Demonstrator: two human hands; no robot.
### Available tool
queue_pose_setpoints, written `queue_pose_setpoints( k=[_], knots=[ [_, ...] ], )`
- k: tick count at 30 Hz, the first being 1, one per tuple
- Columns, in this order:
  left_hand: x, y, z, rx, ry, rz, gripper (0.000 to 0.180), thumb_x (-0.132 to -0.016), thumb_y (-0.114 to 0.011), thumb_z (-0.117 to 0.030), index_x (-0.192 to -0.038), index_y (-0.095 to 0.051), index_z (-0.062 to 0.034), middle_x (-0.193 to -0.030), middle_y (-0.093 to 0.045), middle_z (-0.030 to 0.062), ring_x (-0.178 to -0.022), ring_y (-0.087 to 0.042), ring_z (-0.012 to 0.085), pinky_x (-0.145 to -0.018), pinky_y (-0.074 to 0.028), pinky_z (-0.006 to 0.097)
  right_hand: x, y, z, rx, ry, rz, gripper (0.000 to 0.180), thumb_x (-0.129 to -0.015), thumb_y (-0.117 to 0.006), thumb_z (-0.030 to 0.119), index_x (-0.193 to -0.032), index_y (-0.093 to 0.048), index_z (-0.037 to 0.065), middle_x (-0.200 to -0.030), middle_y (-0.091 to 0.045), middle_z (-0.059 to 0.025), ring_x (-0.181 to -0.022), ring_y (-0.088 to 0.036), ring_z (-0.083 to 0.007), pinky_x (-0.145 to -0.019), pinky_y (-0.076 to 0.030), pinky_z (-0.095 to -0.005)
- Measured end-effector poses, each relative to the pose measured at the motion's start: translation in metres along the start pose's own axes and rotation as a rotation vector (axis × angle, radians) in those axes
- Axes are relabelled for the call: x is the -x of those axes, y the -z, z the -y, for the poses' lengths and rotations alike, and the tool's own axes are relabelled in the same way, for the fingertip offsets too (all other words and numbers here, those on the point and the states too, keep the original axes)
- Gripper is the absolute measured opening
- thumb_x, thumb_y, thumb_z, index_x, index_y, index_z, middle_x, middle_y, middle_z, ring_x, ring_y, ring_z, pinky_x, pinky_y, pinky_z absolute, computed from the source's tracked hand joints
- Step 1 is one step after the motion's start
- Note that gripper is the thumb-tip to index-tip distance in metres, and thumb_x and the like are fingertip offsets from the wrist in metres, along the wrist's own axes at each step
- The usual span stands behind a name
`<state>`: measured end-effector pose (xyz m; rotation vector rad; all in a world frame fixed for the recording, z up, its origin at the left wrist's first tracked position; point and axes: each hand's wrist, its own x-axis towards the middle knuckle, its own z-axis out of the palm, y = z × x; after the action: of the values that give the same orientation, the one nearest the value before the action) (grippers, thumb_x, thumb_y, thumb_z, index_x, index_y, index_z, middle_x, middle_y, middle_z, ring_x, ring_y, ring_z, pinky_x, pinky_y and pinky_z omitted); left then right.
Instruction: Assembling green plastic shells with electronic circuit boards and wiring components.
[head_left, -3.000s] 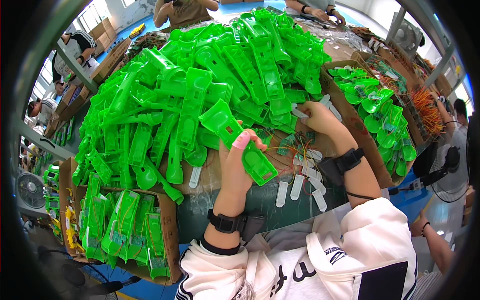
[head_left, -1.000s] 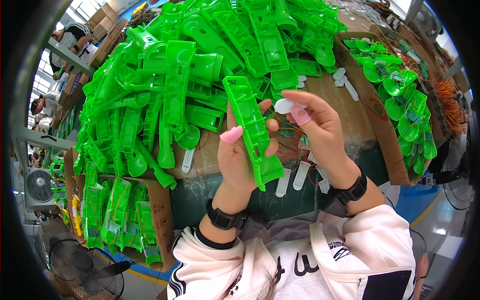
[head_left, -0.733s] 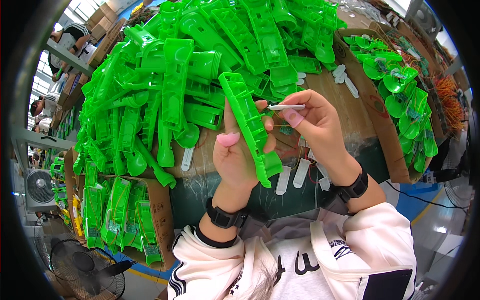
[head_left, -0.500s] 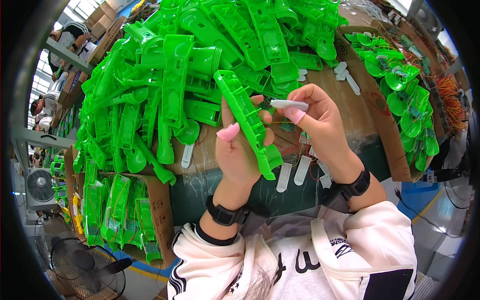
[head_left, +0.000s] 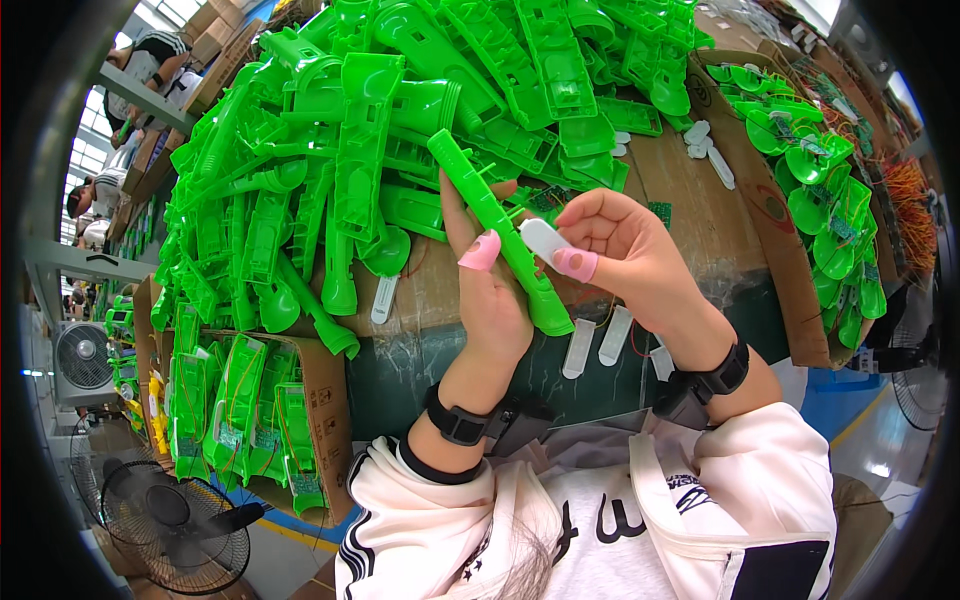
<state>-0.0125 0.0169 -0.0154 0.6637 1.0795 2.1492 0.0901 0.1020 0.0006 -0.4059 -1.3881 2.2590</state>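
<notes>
While it looks light and stiff, the long green plastic shell (head_left: 497,228) seems best gripped around its near half, where the left hand (head_left: 492,300) wraps it, tilted far-left above the table edge. The right hand (head_left: 632,252) pinches a small white strip (head_left: 545,240) against it. Behind, a heap of green mouldings (head_left: 380,130) covers the cardboard-topped table (head_left: 690,200); more white strips (head_left: 598,340) lie near.
</notes>
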Motion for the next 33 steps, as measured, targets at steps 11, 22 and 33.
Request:
queue_pose_setpoints(
  k=[11,22,33],
  knots=[
    [0.000,0.001,0.000,-0.012,0.005,-0.037,0.063,-0.080,-0.036,-0.027,-0.138,-0.013,-0.0140,-0.116,-0.039,0.0130,-0.090,-0.047,0.0199,-0.079,-0.042,0.034,0.003,-0.005,-0.006,0.082,0.021,0.015,0.033,-0.080,-0.060,0.004,-0.110,-0.052,-0.007,-0.093,-0.062,-0.0102,-0.078,-0.060,-0.0085,-0.070,-0.048,-0.0194],
    [-0.002,0.003,0.006,-0.195,-0.018,-0.022,0.064,-0.081,-0.035,-0.028,-0.139,-0.011,-0.0161,-0.113,-0.038,0.0093,-0.090,-0.044,0.0169,-0.080,-0.039,0.030,0.004,-0.007,-0.009,0.220,0.036,-0.032,0.028,-0.079,-0.062,0.003,-0.104,-0.057,-0.007,-0.087,-0.063,-0.0078,-0.072,-0.059,-0.0065,-0.063,-0.048,-0.0186],
    [0.001,0.004,0.006,-0.471,-0.099,0.093,0.068,-0.083,-0.034,-0.032,-0.138,-0.003,-0.0062,-0.125,-0.023,0.0138,-0.110,-0.029,0.0238,-0.094,-0.025,0.034,0.007,-0.008,-0.011,0.615,0.255,-0.099,0.024,-0.071,-0.069,0.003,-0.094,-0.064,-0.001,-0.072,-0.059,-0.0037,-0.060,-0.054,-0.0060,-0.051,-0.042,-0.0181]
  ],
)
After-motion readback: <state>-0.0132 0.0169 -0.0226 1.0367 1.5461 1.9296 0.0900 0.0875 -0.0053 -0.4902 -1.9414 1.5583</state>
